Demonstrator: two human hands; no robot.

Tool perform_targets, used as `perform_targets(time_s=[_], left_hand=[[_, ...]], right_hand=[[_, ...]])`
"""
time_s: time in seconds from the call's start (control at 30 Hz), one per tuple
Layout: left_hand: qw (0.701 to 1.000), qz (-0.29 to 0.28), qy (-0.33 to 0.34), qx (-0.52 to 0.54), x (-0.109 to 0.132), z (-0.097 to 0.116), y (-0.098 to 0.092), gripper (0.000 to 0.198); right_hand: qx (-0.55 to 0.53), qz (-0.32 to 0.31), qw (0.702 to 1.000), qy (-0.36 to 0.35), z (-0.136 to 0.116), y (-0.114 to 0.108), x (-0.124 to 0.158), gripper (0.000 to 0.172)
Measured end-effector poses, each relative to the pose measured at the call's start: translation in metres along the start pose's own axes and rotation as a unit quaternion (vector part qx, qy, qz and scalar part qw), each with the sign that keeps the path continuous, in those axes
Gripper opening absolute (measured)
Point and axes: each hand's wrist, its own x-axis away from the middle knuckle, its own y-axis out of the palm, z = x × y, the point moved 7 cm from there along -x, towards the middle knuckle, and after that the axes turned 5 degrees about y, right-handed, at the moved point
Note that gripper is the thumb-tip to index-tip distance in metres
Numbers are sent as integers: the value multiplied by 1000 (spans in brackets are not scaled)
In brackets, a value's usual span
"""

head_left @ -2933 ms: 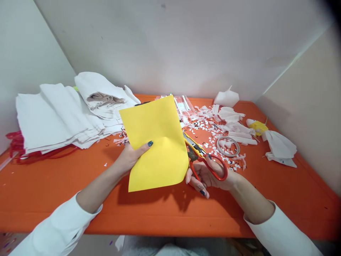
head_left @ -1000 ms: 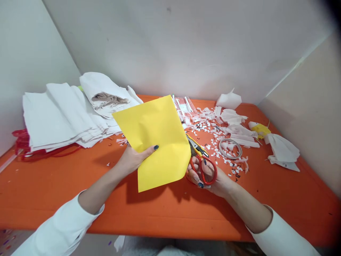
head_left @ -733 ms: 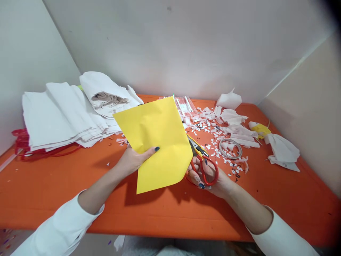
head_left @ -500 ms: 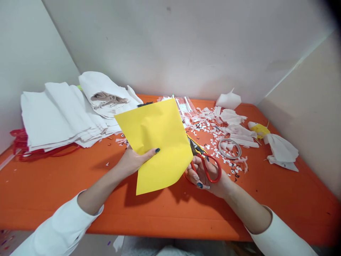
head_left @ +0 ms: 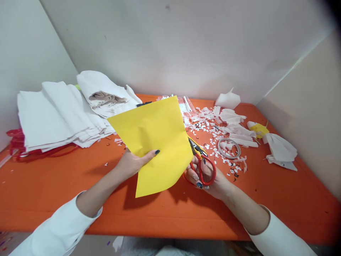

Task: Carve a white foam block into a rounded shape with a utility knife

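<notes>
A sheet of yellow paper (head_left: 162, 142) is held up over the table, its lower right edge cut to a curve. My left hand (head_left: 133, 163) grips it from the left, thumb on top and the other fingers hidden underneath. In my right hand (head_left: 207, 177) are red-handled scissors (head_left: 213, 174), at the paper's right edge. The sheet covers part of their blades, so I cannot tell how far these are apart. Just behind the scissors lies a yellow and black utility knife (head_left: 198, 146).
Stacked white paper (head_left: 55, 117) lies at the back left beside a red plastic bag (head_left: 16, 142). Paper scraps (head_left: 213, 131), a roll of tape (head_left: 229, 148), a clear pink tray (head_left: 188, 105) and crumpled white pieces (head_left: 281, 149) spread over the orange table (head_left: 80, 192). Walls (head_left: 165, 46) close off the back.
The scissor handles have come closer together, and my right hand has shifted slightly left. The yellow paper's upper left corner has swung a little left and down.
</notes>
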Motion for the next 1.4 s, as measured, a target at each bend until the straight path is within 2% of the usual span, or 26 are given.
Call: perform_targets(time_s=[0.13,0.33,0.67,1.1,1.17,1.27,1.4], left_hand=[[1000,-3,12,-2,-1,1,0,60],[1000,-15,3,-9,0,1,2,53],[998,-15,6,-61,1,-2,0,53],[997,-43,-7,-70,4,-3,5,31],[997,-45,-11,-69,4,-4,5,32],[997,-42,-16,-66,4,-3,5,34],[998,-35,-16,-43,6,-2,6,34]], right_hand=[[-7,0,1000,-3,-1,1,0,41],[-22,-7,1000,-15,-2,3,0,38],[-35,3,999,-17,-1,0,1,36],[-48,13,999,-14,-1,1,1,34],[-63,26,998,-2,1,-2,1,37],[-78,78,993,32,9,-13,3,38],[-55,132,989,45,18,-26,7,39]])
